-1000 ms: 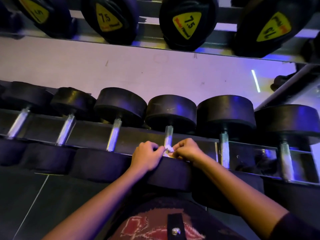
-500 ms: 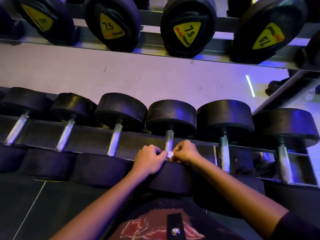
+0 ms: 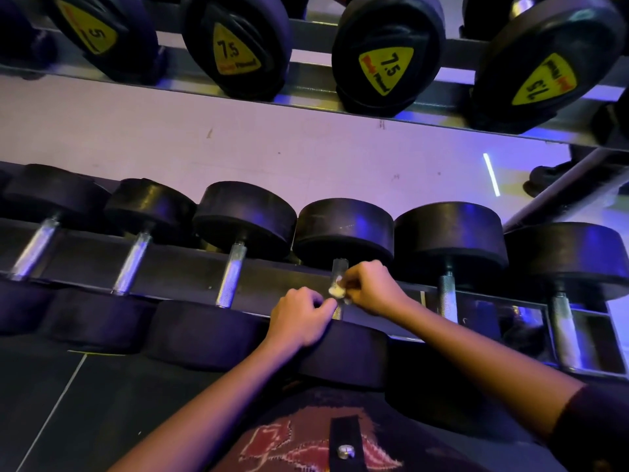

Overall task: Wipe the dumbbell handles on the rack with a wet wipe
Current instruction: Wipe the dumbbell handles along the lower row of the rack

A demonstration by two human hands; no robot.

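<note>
A row of black dumbbells with chrome handles lies on the lower rack rail (image 3: pixel 183 277). My right hand (image 3: pixel 369 289) pinches a small crumpled white wipe (image 3: pixel 335 290) against the chrome handle (image 3: pixel 339 267) of the fourth dumbbell from the left. My left hand (image 3: pixel 299 316) is curled at the lower end of the same handle, resting on that dumbbell's near head (image 3: pixel 343 356). Most of the handle is hidden by the two hands.
Neighbouring handles stand to the left (image 3: pixel 231 279) and to the right (image 3: pixel 446 294). An upper shelf (image 3: pixel 306 88) carries black dumbbells with yellow 5 and 7.5 labels. A pale wall lies between the shelves. Dark floor with a white line sits at the lower left.
My right hand has slid up the handle with the wipe, away from my left hand. The view has shifted down a little.
</note>
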